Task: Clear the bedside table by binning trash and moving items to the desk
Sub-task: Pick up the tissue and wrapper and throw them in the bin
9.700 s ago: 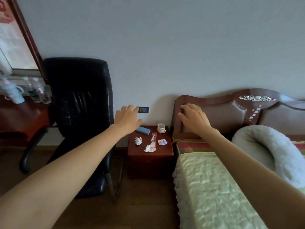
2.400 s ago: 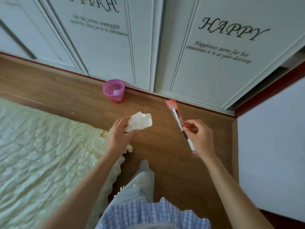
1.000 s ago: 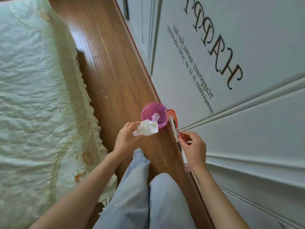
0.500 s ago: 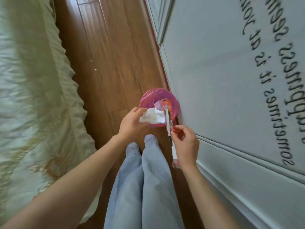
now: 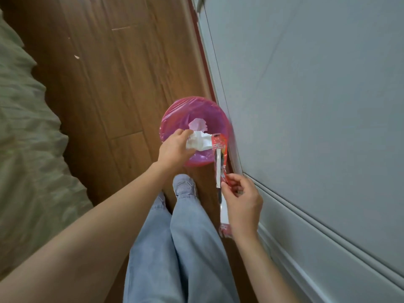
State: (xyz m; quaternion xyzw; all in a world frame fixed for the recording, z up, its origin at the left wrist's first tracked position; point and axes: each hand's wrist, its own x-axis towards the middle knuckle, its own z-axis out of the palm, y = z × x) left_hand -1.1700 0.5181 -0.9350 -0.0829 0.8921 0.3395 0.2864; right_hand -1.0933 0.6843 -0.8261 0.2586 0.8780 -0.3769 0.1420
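Note:
A small pink bin (image 5: pixel 175 110) lined with a pink bag stands on the wooden floor against the white wardrobe door. A bit of white paper (image 5: pixel 197 124) lies inside it. My left hand (image 5: pixel 175 149) is shut on a crumpled white tissue (image 5: pixel 200 142), held over the bin's open mouth. My right hand (image 5: pixel 242 202) pinches a long red and clear wrapper (image 5: pixel 219 158) with a black and white stick inside. The wrapper's top end reaches over the bin's right rim, beside the tissue.
The white wardrobe doors (image 5: pixel 317 106) run along the right. The bed with its pale green quilt (image 5: pixel 26 149) fills the left. A strip of wooden floor (image 5: pixel 113 62) lies between them. My legs in blue jeans (image 5: pixel 175 248) and grey shoes stand just before the bin.
I have come closer to the bin, which now sits larger below me. Both hands have moved forward, bringing the tissue and the wrapper's tip over the bin's mouth.

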